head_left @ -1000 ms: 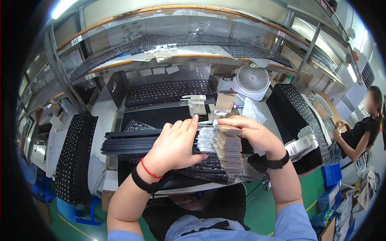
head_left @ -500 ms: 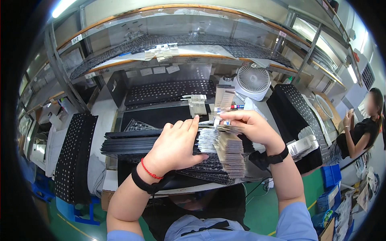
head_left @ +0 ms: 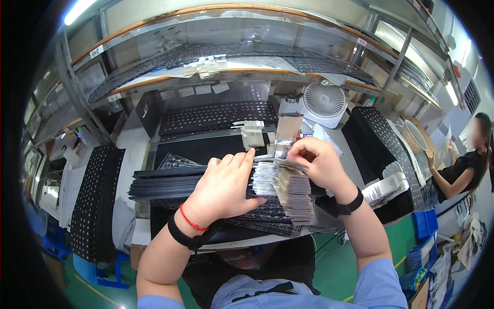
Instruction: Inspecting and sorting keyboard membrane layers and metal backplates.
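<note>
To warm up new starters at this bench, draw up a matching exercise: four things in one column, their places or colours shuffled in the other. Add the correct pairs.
Things:
1. left hand
2. right hand
3. desk fan
4. cord bracelet

Places or colours:
A. white
B. at the upper end of the beige tags
C. red
D. laid over the stack of black sheets

Pairs: 1-D, 2-B, 3-A, 4-C

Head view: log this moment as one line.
left hand: resting on black stack | right hand: at upper end of beige tags | white fan: beyond hands
</note>
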Demonstrator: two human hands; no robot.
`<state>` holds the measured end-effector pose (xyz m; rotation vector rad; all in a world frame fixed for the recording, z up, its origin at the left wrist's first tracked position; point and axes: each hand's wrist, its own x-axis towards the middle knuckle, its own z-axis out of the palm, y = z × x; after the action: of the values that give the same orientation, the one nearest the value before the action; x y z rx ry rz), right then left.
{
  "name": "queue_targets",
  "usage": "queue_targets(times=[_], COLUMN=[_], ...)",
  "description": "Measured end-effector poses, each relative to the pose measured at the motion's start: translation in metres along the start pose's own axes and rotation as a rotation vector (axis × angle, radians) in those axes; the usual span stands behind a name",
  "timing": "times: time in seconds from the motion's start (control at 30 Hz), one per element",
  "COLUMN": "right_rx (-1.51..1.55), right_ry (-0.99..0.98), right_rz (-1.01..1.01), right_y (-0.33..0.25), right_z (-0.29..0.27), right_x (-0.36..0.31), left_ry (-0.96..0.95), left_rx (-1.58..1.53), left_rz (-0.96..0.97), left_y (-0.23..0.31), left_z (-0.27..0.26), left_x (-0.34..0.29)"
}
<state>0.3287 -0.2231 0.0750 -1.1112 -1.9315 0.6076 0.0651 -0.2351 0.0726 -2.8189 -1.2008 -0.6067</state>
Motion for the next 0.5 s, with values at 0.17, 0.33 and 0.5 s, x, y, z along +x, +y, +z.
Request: queue_targets(times=[0.17,0.33,0.5], right_rx=[-0.069,-0.209,-0.448], right_ry=[0.170,0.156,0.060], right_rz=[0.005,-0.087,-0.120], right_y=[-0.002,0.003,0.012], right_z=[0.005,0.008,0.006], right_x=[-0.003,-0.003,-0.002], left_ry=[-0.013,-0.006,-0.014], left_rx=[0.014,0.036,0.025], left_rz=[-0.014,-0.017,-0.016], left_y=[-0.001,-0.002,-0.003], left_z=[0.001,0.004,0.005], left_x=[0.001,0.001,0.003])
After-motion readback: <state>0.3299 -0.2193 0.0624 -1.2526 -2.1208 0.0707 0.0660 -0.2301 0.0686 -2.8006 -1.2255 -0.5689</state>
